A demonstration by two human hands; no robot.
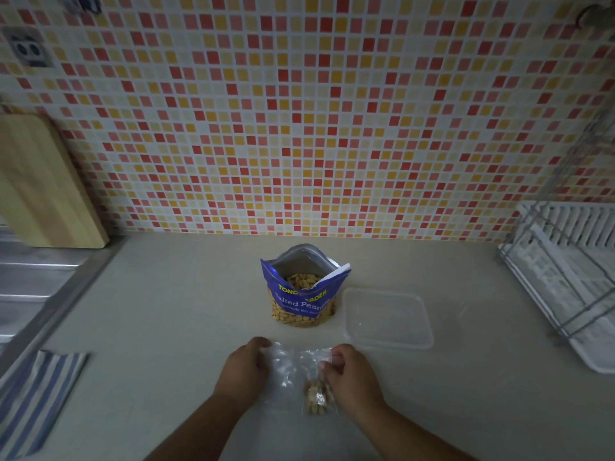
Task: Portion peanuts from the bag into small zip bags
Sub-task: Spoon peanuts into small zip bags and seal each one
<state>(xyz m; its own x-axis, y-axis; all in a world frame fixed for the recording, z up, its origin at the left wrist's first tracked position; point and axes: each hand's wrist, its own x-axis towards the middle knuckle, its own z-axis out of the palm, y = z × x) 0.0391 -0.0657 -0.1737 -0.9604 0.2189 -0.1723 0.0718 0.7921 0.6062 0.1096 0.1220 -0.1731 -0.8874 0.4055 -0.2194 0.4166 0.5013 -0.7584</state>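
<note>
A blue bag of salted peanuts (302, 294) stands open and upright on the counter, with peanuts showing at its mouth. In front of it, close to me, both hands hold clear small zip bags. My left hand (244, 367) grips the left edge of an empty-looking zip bag (283, 367). My right hand (349, 372) pinches the top of a zip bag (316, 395) that holds a small heap of peanuts at its bottom. Whether these are two separate bags or overlapping ones is hard to tell.
A clear plastic container (387, 317) lies to the right of the peanut bag. A white dish rack (565, 277) fills the right side. A wooden cutting board (43, 184) leans on the tiled wall at left, above a steel sink (30, 287). A striped cloth (36, 394) lies at front left.
</note>
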